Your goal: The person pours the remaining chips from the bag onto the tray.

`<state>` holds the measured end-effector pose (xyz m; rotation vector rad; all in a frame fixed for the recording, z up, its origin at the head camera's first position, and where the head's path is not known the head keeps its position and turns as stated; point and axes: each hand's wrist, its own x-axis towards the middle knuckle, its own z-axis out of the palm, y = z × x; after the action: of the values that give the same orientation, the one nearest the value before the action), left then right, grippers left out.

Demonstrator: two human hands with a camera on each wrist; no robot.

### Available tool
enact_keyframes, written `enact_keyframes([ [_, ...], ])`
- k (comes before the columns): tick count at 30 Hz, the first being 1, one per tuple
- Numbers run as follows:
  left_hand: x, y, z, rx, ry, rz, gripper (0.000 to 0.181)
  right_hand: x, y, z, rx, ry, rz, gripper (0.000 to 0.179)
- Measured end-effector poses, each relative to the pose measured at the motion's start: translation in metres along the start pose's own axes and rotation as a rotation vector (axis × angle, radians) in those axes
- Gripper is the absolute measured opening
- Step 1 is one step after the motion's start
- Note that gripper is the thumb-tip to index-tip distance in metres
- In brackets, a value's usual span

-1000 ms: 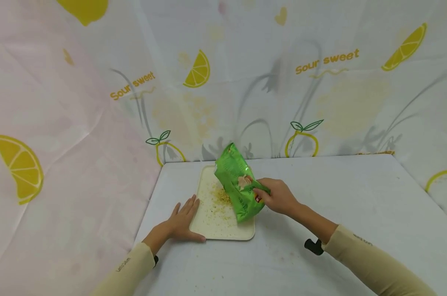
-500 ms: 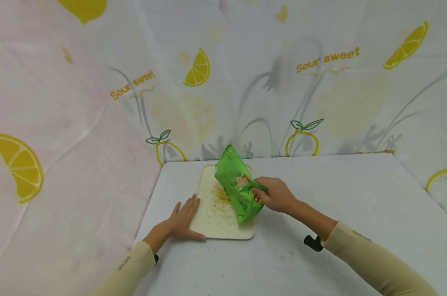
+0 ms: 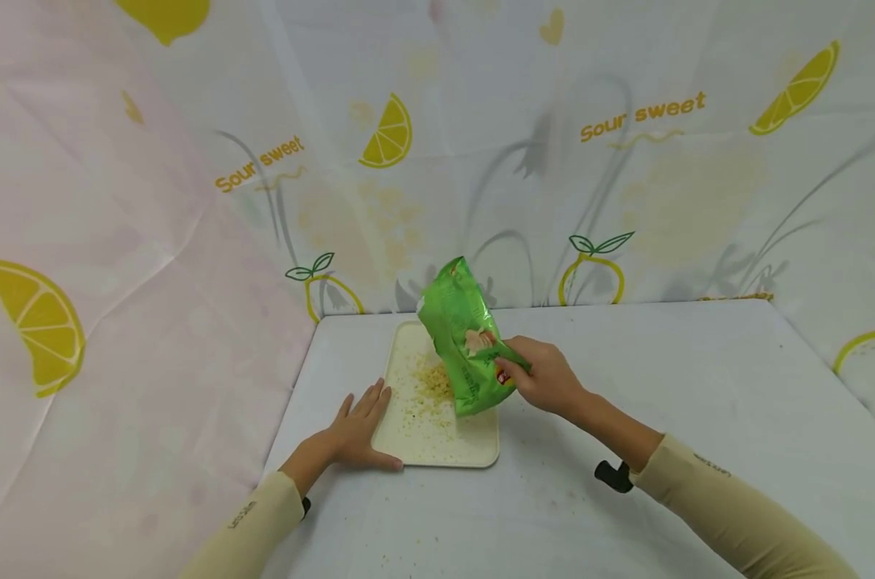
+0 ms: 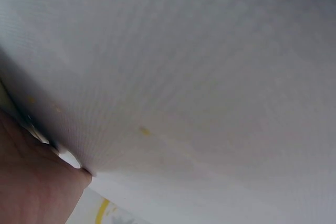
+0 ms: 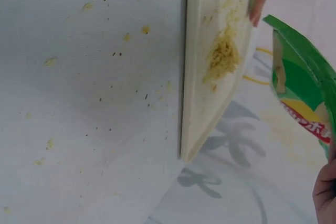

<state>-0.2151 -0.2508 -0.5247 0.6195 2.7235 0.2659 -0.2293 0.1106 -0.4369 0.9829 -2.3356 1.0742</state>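
A bright green snack bag (image 3: 448, 322) is held tilted over the right part of a cream tray (image 3: 437, 452). My right hand (image 3: 551, 379) grips the bag's lower right side, thumb in front. Yellow crumbs (image 3: 432, 384) lie in a loose pile on the tray, partly hidden by the bag. At the tray's left edge my left hand (image 3: 356, 434) rests with fingers spread, the thumb by the front left corner. In the right wrist view, the crumb pile (image 5: 223, 56) shows fully and the bag (image 5: 302, 87) is apart from the tray.
A white cloth covers the table (image 3: 669, 386), with scattered small crumbs and dark specks (image 5: 146, 29) on it. Behind stands a lemon-printed cloth wall (image 3: 481, 161); a pinkish one (image 3: 119, 322) closes the left side.
My right hand has raised the bag slightly, and its bottom end now stands higher above the tray than half a second ago. The left hand and the tray have stayed put.
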Motion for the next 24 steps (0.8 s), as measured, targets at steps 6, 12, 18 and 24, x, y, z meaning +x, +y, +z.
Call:
enact_keyframes([
  [6, -0.0007, 0.0002, 0.0002, -0.009, -0.005, -0.003, 0.137, 0.0000, -0.0009, 0.0004, -0.015, -0.036, 0.006, 0.010],
  [12, -0.0005, -0.0003, 0.0002, -0.006, -0.003, -0.006, 0.137, 0.0017, -0.0029, -0.0021, 0.021, 0.062, -0.028, 0.008],
  [18, -0.0013, -0.0001, -0.0019, -0.014, 0.002, -0.001, 0.137, -0.0015, -0.0039, 0.0016, 0.034, 0.002, -0.034, 0.009],
  [24, -0.0006, -0.0001, -0.0006, -0.022, 0.012, 0.012, 0.137, -0.0038, -0.0021, 0.0019, 0.031, -0.065, -0.006, 0.012],
])
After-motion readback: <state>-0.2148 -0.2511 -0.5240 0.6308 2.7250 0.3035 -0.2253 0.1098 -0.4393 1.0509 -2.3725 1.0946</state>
